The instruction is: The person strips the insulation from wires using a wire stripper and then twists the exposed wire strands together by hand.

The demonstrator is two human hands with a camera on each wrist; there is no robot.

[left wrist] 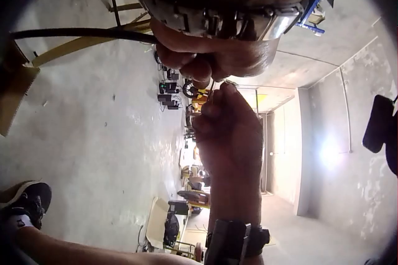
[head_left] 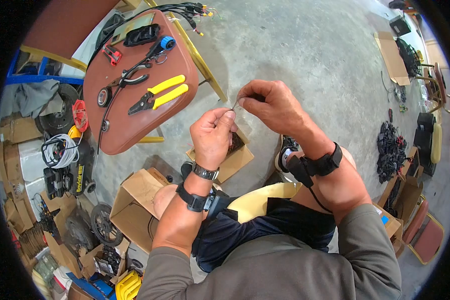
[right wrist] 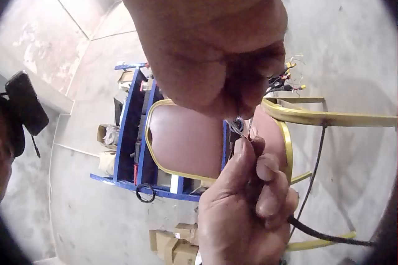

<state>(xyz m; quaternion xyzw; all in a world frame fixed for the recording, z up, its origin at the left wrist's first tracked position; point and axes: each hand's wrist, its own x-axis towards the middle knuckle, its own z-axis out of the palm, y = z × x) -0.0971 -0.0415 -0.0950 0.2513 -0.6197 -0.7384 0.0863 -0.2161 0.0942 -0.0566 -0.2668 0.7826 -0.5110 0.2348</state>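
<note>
My left hand [head_left: 212, 137] and right hand [head_left: 272, 102] meet in front of me, fingertips close together. Between them is the end of a black cable [right wrist: 333, 234], which runs out of the left hand's grip in both wrist views. Thin wires [right wrist: 237, 126] stick up from the left thumb and forefinger. The right fingertips pinch these fine wires, partly hidden by the curled fingers. Beside the hands, a brown padded chair [head_left: 130, 132] carries a yellow-handled wire stripper [head_left: 169, 92], black-handled pliers [head_left: 135, 79] and a black cable with a blue connector [head_left: 168, 43].
Below the hands stands an open cardboard box [head_left: 237, 162], with a larger carton [head_left: 135, 195] to its left. A red-handled tool [head_left: 112, 55] and a tape roll [head_left: 104, 97] lie on the chair. Wheels [head_left: 106, 225] and boxes crowd the left; a black cable heap [head_left: 391, 150] lies right.
</note>
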